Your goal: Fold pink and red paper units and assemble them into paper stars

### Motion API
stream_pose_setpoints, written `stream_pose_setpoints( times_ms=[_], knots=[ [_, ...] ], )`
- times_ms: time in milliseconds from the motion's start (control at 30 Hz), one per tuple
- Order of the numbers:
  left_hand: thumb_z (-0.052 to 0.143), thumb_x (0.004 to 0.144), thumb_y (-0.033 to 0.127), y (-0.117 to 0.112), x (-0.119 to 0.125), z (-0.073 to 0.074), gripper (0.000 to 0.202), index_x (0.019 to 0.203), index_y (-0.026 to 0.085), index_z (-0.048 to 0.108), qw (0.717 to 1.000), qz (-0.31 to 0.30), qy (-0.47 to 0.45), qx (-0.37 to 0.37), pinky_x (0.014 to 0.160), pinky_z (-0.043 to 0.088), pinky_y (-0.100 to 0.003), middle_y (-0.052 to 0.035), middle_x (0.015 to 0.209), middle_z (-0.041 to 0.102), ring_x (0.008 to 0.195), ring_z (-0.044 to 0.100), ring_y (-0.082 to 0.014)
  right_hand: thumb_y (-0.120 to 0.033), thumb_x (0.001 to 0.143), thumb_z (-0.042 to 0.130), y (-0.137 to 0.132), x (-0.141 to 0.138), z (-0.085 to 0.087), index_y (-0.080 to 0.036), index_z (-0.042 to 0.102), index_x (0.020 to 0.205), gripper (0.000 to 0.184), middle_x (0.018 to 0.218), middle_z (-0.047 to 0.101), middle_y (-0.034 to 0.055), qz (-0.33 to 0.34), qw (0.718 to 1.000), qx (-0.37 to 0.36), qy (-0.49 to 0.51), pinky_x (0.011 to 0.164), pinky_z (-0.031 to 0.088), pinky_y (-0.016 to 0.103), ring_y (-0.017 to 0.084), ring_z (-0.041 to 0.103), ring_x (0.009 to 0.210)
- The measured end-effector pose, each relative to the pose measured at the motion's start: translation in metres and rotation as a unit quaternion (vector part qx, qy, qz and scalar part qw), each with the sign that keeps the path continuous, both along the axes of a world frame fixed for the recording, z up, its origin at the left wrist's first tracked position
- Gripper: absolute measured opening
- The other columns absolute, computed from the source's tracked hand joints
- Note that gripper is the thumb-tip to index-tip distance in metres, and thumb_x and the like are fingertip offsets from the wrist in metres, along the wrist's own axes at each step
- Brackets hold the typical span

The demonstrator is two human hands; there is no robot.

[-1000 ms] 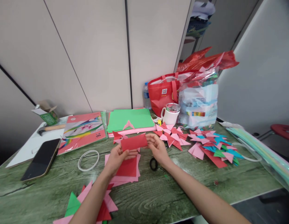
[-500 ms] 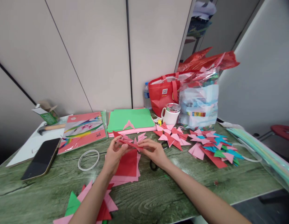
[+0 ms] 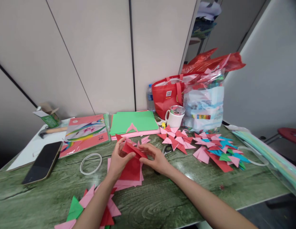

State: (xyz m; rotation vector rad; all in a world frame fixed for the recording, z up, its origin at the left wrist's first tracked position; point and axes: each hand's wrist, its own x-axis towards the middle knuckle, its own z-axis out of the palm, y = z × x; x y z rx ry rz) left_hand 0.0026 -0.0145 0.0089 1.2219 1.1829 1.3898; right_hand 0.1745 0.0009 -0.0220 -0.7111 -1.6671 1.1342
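Observation:
Both my hands hold a folded red paper just above the green table. My left hand pinches its left end with thumb and fingers. My right hand grips its right end, fingers curled. Under them lies a stack of red and pink paper squares. Black scissors lie half hidden behind my right hand.
Folded pink, red and blue paper shapes lie at the right. Green paper sheets, a paper pad, a tape ring and a phone lie behind and left. A white mug, red bag and plastic bag stand at the back.
The red paper was held up flat facing me; both hands lowered it toward the stack and are now folding it into an angled shape.

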Motion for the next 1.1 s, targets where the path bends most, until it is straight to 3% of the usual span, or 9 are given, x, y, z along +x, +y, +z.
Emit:
stream_pose_setpoints(
  times_ms=[167, 267, 333, 433, 633, 700, 800, 867, 1100],
  knots=[
    [0.069, 0.068, 0.033, 0.004, -0.003, -0.011, 0.063, 0.125, 0.018, 0.048, 0.999, -0.024, -0.015, -0.017, 0.083, 0.047, -0.032, -0.0100, 0.114, 0.063, 0.102, 0.058, -0.0248, -0.029, 0.083, 0.053, 0.001, -0.002, -0.003, -0.025, 0.045, 0.116, 0.034, 0.114, 0.057, 0.0075, -0.031, 0.996, -0.050, 0.060, 0.079, 0.050, 0.031, 0.017, 0.061, 0.094],
    [0.070, 0.067, 0.032, 0.005, -0.004, -0.017, 0.054, 0.116, 0.013, 0.054, 0.997, -0.052, -0.056, -0.031, 0.082, 0.047, -0.033, -0.0116, 0.108, 0.066, 0.097, 0.061, -0.0250, -0.026, 0.085, 0.048, 0.001, 0.000, 0.002, -0.027, 0.039, 0.123, 0.039, 0.113, 0.057, 0.0067, -0.048, 0.997, -0.027, 0.052, 0.078, 0.050, 0.030, 0.017, 0.060, 0.096],
    [0.070, 0.067, 0.032, 0.005, -0.004, -0.019, 0.046, 0.107, 0.013, 0.058, 0.995, -0.062, -0.067, -0.041, 0.079, 0.049, -0.033, -0.0111, 0.102, 0.069, 0.090, 0.064, -0.0243, -0.022, 0.085, 0.046, 0.001, 0.002, 0.004, -0.026, 0.050, 0.118, 0.033, 0.106, 0.060, 0.0057, -0.065, 0.998, 0.019, -0.002, 0.081, 0.047, 0.032, 0.018, 0.058, 0.098],
    [0.071, 0.067, 0.031, 0.003, -0.003, -0.016, 0.037, 0.099, 0.014, 0.061, 0.995, -0.064, -0.061, -0.045, 0.075, 0.049, -0.032, -0.0097, 0.097, 0.071, 0.084, 0.065, -0.0229, -0.017, 0.085, 0.042, 0.001, 0.003, 0.006, -0.023, 0.066, 0.096, 0.027, 0.090, 0.063, 0.0047, -0.079, 0.992, 0.066, -0.072, 0.081, 0.045, 0.032, 0.018, 0.058, 0.091],
    [0.075, 0.062, 0.029, 0.001, -0.003, -0.011, 0.029, 0.084, 0.012, 0.066, 0.994, -0.061, -0.041, -0.081, 0.065, 0.050, -0.027, -0.0075, 0.085, 0.073, 0.069, 0.065, -0.0179, -0.022, 0.083, 0.051, -0.001, 0.003, 0.008, -0.021, 0.065, 0.102, 0.023, 0.096, 0.064, 0.0060, -0.063, 0.993, 0.058, -0.087, 0.082, 0.044, 0.033, 0.019, 0.059, 0.090],
    [0.077, 0.059, 0.029, 0.001, -0.004, -0.009, 0.029, 0.080, 0.012, 0.067, 0.992, -0.041, -0.080, -0.089, 0.062, 0.050, -0.027, -0.0062, 0.077, 0.073, 0.064, 0.064, -0.0170, -0.027, 0.078, 0.061, -0.003, 0.005, 0.011, -0.022, 0.061, 0.110, 0.033, 0.105, 0.062, 0.0067, -0.031, 0.993, 0.054, -0.097, 0.086, 0.043, 0.033, 0.020, 0.058, 0.097],
    [0.079, 0.053, 0.027, 0.002, -0.006, -0.004, 0.033, 0.078, 0.011, 0.066, 0.982, -0.023, -0.141, -0.119, 0.062, 0.051, -0.028, -0.0056, 0.070, 0.072, 0.060, 0.065, -0.0176, -0.030, 0.064, 0.075, -0.006, 0.008, 0.016, -0.024, 0.051, 0.122, 0.063, 0.122, 0.055, 0.0074, 0.024, 0.990, 0.060, -0.123, 0.094, 0.039, 0.035, 0.023, 0.051, 0.110],
    [0.081, 0.051, 0.026, 0.002, -0.007, 0.000, 0.033, 0.077, 0.011, 0.066, 0.976, -0.027, -0.166, -0.140, 0.061, 0.052, -0.028, -0.0056, 0.068, 0.072, 0.058, 0.065, -0.0175, -0.028, 0.061, 0.077, -0.007, 0.008, 0.017, -0.025, 0.049, 0.124, 0.069, 0.123, 0.054, 0.0069, 0.049, 0.987, 0.075, -0.137, 0.095, 0.038, 0.036, 0.023, 0.050, 0.111],
    [0.080, 0.054, 0.024, 0.000, -0.006, -0.002, 0.030, 0.078, 0.011, 0.067, 0.964, -0.108, -0.173, -0.172, 0.061, 0.052, -0.027, -0.0066, 0.070, 0.073, 0.058, 0.066, -0.0164, -0.020, 0.071, 0.069, -0.004, 0.003, 0.008, -0.023, 0.068, 0.095, 0.025, 0.106, 0.064, 0.0059, 0.032, 0.992, 0.085, -0.084, 0.084, 0.044, 0.031, 0.020, 0.059, 0.097]
  ],
)
